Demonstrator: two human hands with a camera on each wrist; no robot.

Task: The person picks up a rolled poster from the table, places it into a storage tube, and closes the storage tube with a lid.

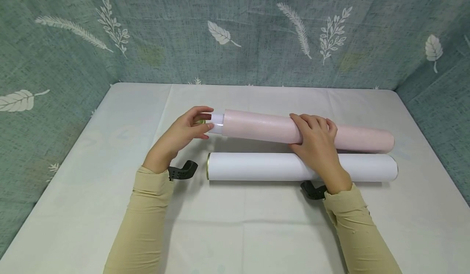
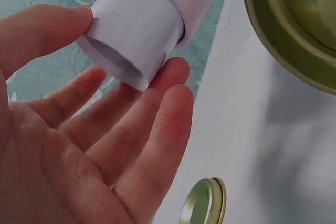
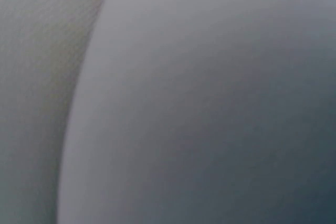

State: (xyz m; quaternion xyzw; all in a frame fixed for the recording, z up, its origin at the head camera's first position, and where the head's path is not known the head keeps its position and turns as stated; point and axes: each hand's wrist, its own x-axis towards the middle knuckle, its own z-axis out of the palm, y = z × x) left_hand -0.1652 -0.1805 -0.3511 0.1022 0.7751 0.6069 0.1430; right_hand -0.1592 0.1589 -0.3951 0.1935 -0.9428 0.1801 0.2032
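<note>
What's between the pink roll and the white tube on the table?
Only a narrow strip of bare tablecloth separates the pink roll and the white tube; the head view shows it.

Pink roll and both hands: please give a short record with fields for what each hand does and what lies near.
left hand: fingertips pinch the white inner roll sticking out of the pink roll's end
right hand: grips the pink roll near its middle
white tube: lies on the table beside the pink roll, nearer the person
gold lid: on the table below the left hand
right wrist view: blurred, shows nothing clear
</note>
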